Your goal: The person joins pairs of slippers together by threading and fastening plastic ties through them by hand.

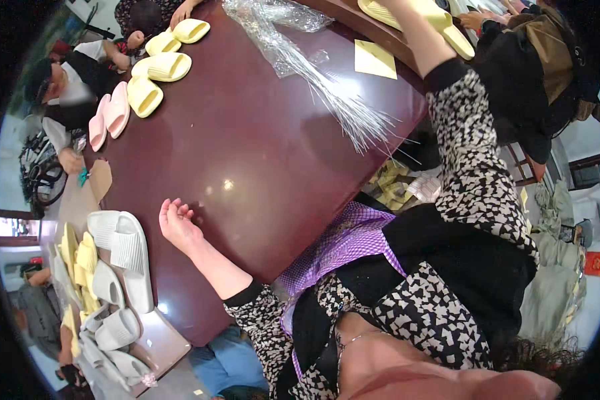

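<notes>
My left hand (180,223) is just above the dark red table (260,167), near its left side. Its fingers are loosely bent and apart, with nothing between them. The nearest things to it are the grey-white slippers (135,260) at the left. My right forearm (423,40) stretches to the far right and leaves the picture at the upper edge, so the hand itself is hidden. Beside that forearm lie pale yellow slippers (457,41) on a brown wooden ledge. A yellow paper square (375,60) is on the table just left of the forearm.
White wire ties (343,100) and clear plastic bags (260,30) lie at the far side. Pale yellow slippers (170,67) and a pink pair (110,115) line the far left edge. Grey and yellow slippers are heaped at the left. Other people sit or stand around.
</notes>
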Action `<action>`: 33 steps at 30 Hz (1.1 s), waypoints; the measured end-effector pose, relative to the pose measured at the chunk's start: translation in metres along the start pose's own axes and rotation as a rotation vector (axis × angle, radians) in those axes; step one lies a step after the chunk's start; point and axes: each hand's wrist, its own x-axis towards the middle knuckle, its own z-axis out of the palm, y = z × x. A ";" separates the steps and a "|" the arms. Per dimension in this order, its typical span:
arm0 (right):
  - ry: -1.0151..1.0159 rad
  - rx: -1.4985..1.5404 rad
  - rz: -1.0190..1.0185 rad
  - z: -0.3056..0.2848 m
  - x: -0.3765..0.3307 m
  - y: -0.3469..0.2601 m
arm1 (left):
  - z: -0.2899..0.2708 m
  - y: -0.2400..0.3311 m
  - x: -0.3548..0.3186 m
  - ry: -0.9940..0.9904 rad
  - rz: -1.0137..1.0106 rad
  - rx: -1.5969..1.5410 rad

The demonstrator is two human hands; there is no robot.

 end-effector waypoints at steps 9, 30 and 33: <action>-0.442 0.210 0.173 0.125 -0.126 0.030 | 0.000 -0.004 0.000 -0.030 -0.009 0.000; -0.350 0.039 0.213 0.134 -0.131 0.024 | 0.001 -0.006 0.001 -0.046 0.012 0.030; -0.491 0.441 0.364 0.109 -0.138 0.010 | 0.001 -0.004 0.000 -0.065 -0.032 0.062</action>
